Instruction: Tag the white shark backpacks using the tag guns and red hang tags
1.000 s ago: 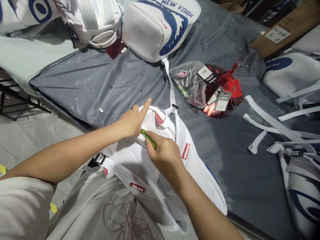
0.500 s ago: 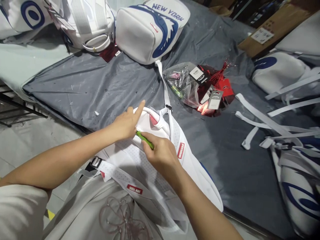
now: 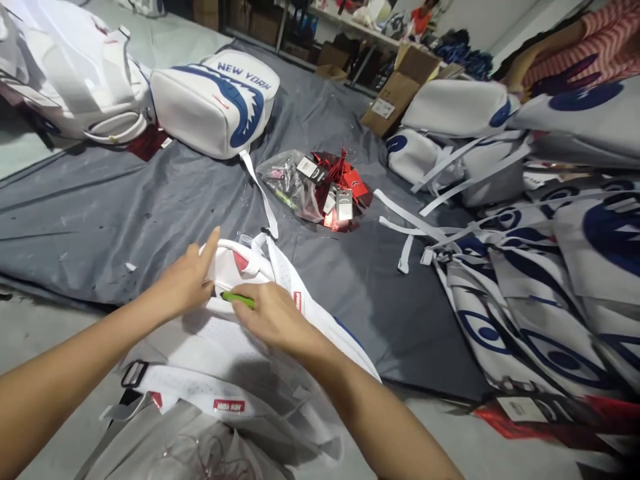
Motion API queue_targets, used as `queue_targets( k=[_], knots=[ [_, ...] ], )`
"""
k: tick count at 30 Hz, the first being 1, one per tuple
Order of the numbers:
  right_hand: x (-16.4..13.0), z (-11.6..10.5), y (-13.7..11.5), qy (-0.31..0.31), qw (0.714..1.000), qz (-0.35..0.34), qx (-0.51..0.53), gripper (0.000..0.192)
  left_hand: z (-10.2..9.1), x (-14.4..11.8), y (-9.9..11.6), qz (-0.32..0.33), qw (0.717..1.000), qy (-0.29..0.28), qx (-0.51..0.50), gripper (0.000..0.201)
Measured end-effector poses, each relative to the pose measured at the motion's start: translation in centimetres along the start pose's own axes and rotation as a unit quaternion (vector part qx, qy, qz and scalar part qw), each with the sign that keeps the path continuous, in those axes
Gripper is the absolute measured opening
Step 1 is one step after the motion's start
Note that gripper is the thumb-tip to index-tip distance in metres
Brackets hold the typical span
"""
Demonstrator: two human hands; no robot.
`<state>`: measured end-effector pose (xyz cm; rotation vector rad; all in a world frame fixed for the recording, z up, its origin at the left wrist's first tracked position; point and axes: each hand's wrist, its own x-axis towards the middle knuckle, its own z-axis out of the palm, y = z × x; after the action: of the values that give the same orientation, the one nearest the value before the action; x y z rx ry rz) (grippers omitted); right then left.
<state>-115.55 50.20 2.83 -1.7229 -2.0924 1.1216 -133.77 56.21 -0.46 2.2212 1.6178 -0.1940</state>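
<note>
A white backpack (image 3: 175, 341) lies at the table's near edge, straps toward me, with small red labels on the straps. At its top end, my left hand (image 3: 186, 281) grips the edge of the bag, index finger stretched out along it. My right hand (image 3: 273, 312) is closed around a small green-handled tool (image 3: 241, 300). The tool points at the fabric beside my left fingers; its working end is hidden, so its exact kind does not show. Just beyond my hands are the bag's carry loop (image 3: 257, 257) and a white strap (image 3: 263, 197).
Beyond lies a clear plastic bag (image 3: 295, 183) with red and grey hang tags (image 3: 345, 203). A "NEW YORK" backpack (image 3: 200, 113) stands at the back left, and several white-and-blue backpacks (image 3: 555, 357) crowd the right. A cardboard box (image 3: 400, 83) and a person's striped sleeve (image 3: 580, 57) are behind.
The view has swung to the right, showing more of the backpacks and the room there. Both hands keep their places on the backpack, the green tool still in the right one.
</note>
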Motion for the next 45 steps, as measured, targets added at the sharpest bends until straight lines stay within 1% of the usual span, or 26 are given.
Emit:
queue_targets(
  k=[1,2,3,5,6,7,8,10,12,13,15,17,19,21,23,25,27,29,31,33,34,37,40,41,43,45],
  knots=[
    [-0.4,-1.2,1.0,0.032,0.996,0.01,0.079,0.028,0.0,-0.1,0.0,0.002,1.0,0.0,-0.008,0.092],
    [-0.8,-2.6,2.3,0.085,0.984,0.019,0.158,0.031,0.0,-0.1,-0.1,0.002,1.0,-0.002,-0.014,0.091],
    [-1.1,-4.2,4.0,0.155,0.96,0.026,0.231,0.035,0.1,-0.1,-0.2,0.001,1.0,-0.002,-0.02,0.09],
    [-1.2,-7.2,8.0,0.302,0.894,0.022,0.331,0.041,0.3,-0.1,-0.3,0.003,1.0,0.008,-0.024,0.088],
    [-0.8,-8.6,10.3,0.342,0.87,0.019,0.354,0.043,0.5,-0.1,-0.4,0.004,1.0,0.014,-0.025,0.088],
    [-0.2,-9.6,12.5,0.35,0.866,0.035,0.354,0.045,0.7,0.0,-0.5,0.004,0.999,0.02,-0.028,0.087],
    [0.8,-10.4,14.6,0.341,0.877,0.069,0.33,0.045,1.0,0.0,-0.6,0.006,0.999,0.025,-0.034,0.087],
    [3.7,-11.1,18.1,0.332,0.9,0.158,0.236,0.04,1.6,0.2,-0.9,0.005,0.998,0.034,-0.053,0.087],
    [7.3,-11.4,20.1,0.352,0.901,0.207,0.149,0.039,2.2,0.3,-1.1,0.002,0.996,0.043,-0.075,0.087],
    [9.1,-11.4,20.4,0.367,0.898,0.21,0.118,0.039,2.5,0.3,-1.3,0.001,0.995,0.049,-0.083,0.088],
    [12.3,-11.6,20.3,0.385,0.899,0.197,0.063,0.033,2.9,0.3,-1.5,-0.001,0.994,0.055,-0.091,0.088],
    [14.6,-11.7,19.5,0.381,0.904,0.193,-0.019,0.028,3.0,0.3,-1.5,-0.003,0.994,0.055,-0.093,0.088],
    [16.1,-11.6,18.7,0.349,0.909,0.208,-0.096,0.032,2.9,0.3,-1.4,-0.007,0.994,0.05,-0.094,0.088],
    [16.7,-11.0,17.9,0.303,0.914,0.227,-0.147,0.027,2.8,0.3,-1.3,-0.008,0.994,0.046,-0.096,0.087],
    [16.8,-10.0,16.9,0.263,0.925,0.218,-0.169,0.022,2.7,0.4,-1.3,-0.005,0.994,0.043,-0.096,0.087],
    [16.7,-8.7,15.3,0.228,0.94,0.173,-0.183,0.026,2.7,0.4,-1.3,-0.002,0.995,0.044,-0.092,0.087],
    [16.4,-7.1,13.2,0.198,0.957,0.111,-0.183,0.028,2.8,0.4,-1.5,0.003,0.995,0.047,-0.089,0.087],
    [16.1,-5.7,11.5,0.165,0.971,0.046,-0.169,0.023,2.7,0.3,-1.5,0.005,0.995,0.054,-0.087,0.087],
    [15.5,-4.7,10.8,0.123,0.982,-0.026,-0.143,0.016,2.5,0.1,-1.4,0.006,0.995,0.053,-0.085,0.086],
    [15.0,-4.3,11.5,0.1,0.985,-0.078,-0.114,0.016,2.2,0.1,-1.2,0.005,0.995,0.043,-0.085,0.085],
    [14.7,-4.4,12.3,0.103,0.984,-0.092,-0.109,0.018,2.1,0.1,-1.1,0.006,0.996,0.037,-0.086,0.085],
    [14.4,-5.3,14.9,0.101,0.976,-0.083,-0.173,0.027,1.7,0.2,-0.8,0.006,0.995,0.021,-0.093,0.088],
    [15.0,-6.4,16.2,0.061,0.965,-0.078,-0.245,0.035,1.5,0.3,-0.5,-0.012,0.995,0.0,-0.101,0.09],
    [15.6,-6.7,16.2,0.066,0.962,-0.071,-0.254,0.037,1.5,0.2,-0.4,-0.016,0.994,-0.004,-0.106,0.09],
    [16.9,-6.8,15.9,0.108,0.956,-0.031,-0.27,0.039,1.3,0.1,-0.2,-0.011,0.993,-0.001,-0.119,0.092],
    [18.2,-6.6,15.6,0.147,0.946,0.025,-0.286,0.032,1.2,0.1,0.0,-0.006,0.992,0.001,-0.128,0.094]
  ],
)
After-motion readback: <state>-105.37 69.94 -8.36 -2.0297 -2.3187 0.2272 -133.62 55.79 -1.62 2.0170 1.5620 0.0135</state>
